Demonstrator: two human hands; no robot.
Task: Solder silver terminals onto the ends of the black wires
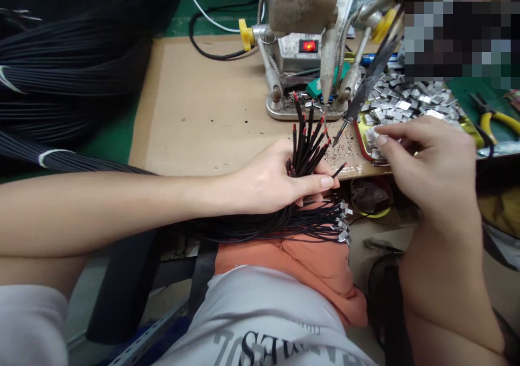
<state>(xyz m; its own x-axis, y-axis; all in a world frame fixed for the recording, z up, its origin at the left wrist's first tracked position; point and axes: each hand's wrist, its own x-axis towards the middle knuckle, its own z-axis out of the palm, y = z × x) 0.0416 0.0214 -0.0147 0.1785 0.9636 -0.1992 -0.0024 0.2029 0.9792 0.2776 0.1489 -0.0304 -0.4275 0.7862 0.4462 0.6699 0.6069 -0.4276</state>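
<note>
My left hand (276,184) is shut around a bundle of thin black wires (309,149), whose red-tipped ends fan upward toward a metal nozzle (330,68). The wires' other ends hang below the table edge, carrying small metal terminals (342,221). My right hand (426,163) reaches over a pile of silvery metal pieces (406,100) in a red-rimmed tray (358,138), its fingertips at the pile's near edge. Whether those fingers pinch a piece is hidden. A long dark-handled tool (369,79) slants down between the nozzle and the pile, its tip near the wires.
A metal bench machine (303,8) with a lit red switch (309,45) stands on the cardboard-covered bench (190,111). Large bundles of black cable (60,73) lie at the left. Yellow-handled pliers (491,122) rest at the right. An orange cloth (309,268) covers my lap.
</note>
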